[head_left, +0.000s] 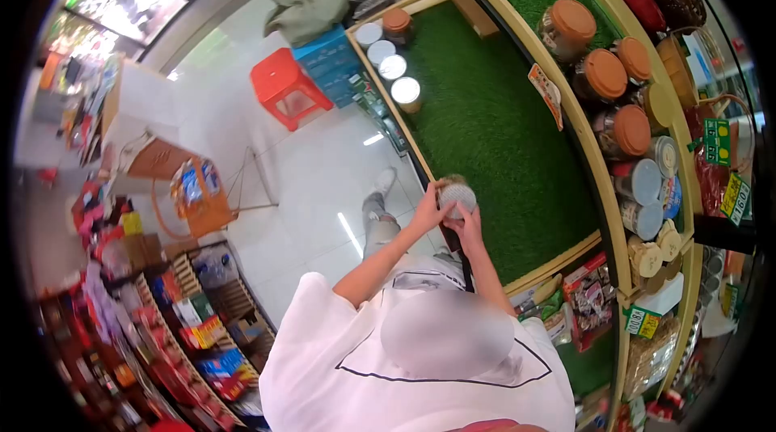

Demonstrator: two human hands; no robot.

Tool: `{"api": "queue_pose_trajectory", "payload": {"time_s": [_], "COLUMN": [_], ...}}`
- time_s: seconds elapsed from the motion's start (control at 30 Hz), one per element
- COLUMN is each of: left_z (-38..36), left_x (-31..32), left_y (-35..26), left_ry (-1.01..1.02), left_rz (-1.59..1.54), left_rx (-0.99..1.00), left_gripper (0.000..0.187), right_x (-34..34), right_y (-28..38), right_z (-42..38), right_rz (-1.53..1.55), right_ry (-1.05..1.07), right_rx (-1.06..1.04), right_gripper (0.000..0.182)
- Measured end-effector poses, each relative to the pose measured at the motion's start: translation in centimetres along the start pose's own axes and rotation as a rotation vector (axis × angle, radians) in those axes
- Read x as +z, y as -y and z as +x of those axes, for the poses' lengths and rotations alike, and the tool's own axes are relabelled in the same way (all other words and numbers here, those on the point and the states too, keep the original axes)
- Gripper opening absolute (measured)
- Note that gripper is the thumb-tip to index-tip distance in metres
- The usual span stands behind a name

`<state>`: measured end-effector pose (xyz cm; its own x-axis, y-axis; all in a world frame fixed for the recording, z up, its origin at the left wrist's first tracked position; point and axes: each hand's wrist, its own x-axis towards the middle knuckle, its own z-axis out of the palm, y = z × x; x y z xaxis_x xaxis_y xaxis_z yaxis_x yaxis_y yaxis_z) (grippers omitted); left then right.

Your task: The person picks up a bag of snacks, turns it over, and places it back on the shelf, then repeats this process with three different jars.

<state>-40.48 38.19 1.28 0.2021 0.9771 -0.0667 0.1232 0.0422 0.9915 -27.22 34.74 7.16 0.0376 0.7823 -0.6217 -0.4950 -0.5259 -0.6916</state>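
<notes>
A jar with a pale grey lid [457, 201] is held between my two hands at the near left edge of the green turf-lined shelf [501, 141]. My left hand [428, 209] wraps its left side, fingers closed on it. Around its right and lower side are the fingers of my right hand [467, 226]. The jar appears upright, lid toward the camera; its contents are mostly hidden. Farther along the same shelf edge stand several jars with white lids [406, 92] and one with an orange-brown lid [397, 21].
Orange-lidded jars [605, 74] line the upper shelf at right. A red stool [284, 86] and blue boxes [327, 62] stand on the floor beyond the shelf. An orange chair [198, 199] is at left, with stocked racks [194, 311] below it. Packaged goods [590, 290] lie right of my body.
</notes>
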Motion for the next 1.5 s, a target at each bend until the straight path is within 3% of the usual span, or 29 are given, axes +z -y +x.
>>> {"api": "queue_pose_trajectory", "payload": {"time_s": [0.07,0.1,0.17,0.3,0.33,0.43,0.6,0.7,0.73,0.83,0.87,1.07,1.17,1.3,1.33,1.43,1.5], "left_z": [4.9,7.6,12.3,18.6,19.6,21.3,21.9,22.4,22.5,22.3,23.0,29.9,35.3,41.3,41.8,42.3,42.1], "left_x": [-2.5,-4.2,-7.2,-10.9,-11.4,-13.4,-15.0,-14.1,-13.0,-9.3,-8.4,-6.4,-7.4,-8.9,-9.8,-10.5,-11.2], "left_y": [2.3,3.2,4.6,9.1,8.8,9.3,9.9,7.2,9.4,10.0,9.4,2.1,-1.2,-0.4,0.9,2.2,1.6], "left_ry": [0.054,0.107,0.175,0.070,0.031,0.095,0.166,0.168,0.281,0.257,0.278,0.108,-0.100,-0.361,-0.241,-0.180,-0.155], "left_rz": [-0.087,0.053,0.025,0.240,0.222,0.130,0.034,-0.436,-0.478,-0.101,-0.122,-0.294,-0.526,-0.511,-0.770,-0.290,-0.214], "left_rx": [-0.044,0.000,-0.144,0.093,0.043,-0.167,-0.208,-0.303,-0.296,-0.171,-0.180,-0.283,-0.598,-0.759,-0.782,-0.502,-0.439], "left_gripper": [0.056,0.058,0.059,0.075,0.078,0.079,0.076,0.075,0.078,0.084,0.085,0.084,0.084,0.078,0.077,0.072,0.071], "right_x": [2.9,4.1,6.9,12.1,12.6,14.2,15.3,14.2,14.0,13.1,13.0,14.1,15.1,18.4,18.3,23.1,23.0], "right_y": [-0.2,0.1,1.1,1.9,1.3,0.5,-0.4,-0.7,-0.3,1.8,3.5,11.3,12.4,12.6,11.3,12.3,11.3], "right_z": [5.3,8.2,12.5,22.1,23.6,25.2,25.8,25.9,26.0,26.8,26.7,30.8,36.7,42.6,44.3,43.3,44.8], "right_rz": [0.040,0.052,0.038,-0.013,-0.027,-0.076,0.119,0.173,0.165,0.226,0.193,0.047,-0.161,-0.179,-0.189,-0.120,0.007], "right_ry": [-0.059,-0.082,-0.153,-0.197,-0.236,-0.307,-0.361,-0.376,-0.380,-0.391,-0.457,-0.292,-0.234,-0.069,-0.023,-0.015,0.012], "right_rx": [0.010,0.012,0.058,0.036,0.019,0.012,0.019,-0.044,-0.082,-0.298,-0.252,-0.378,-0.382,-0.277,-0.267,-0.240,-0.221], "right_gripper": [0.051,0.054,0.052,0.051,0.051,0.057,0.060,0.059,0.059,0.058,0.057,0.058,0.055,0.053,0.053,0.051,0.048]}}
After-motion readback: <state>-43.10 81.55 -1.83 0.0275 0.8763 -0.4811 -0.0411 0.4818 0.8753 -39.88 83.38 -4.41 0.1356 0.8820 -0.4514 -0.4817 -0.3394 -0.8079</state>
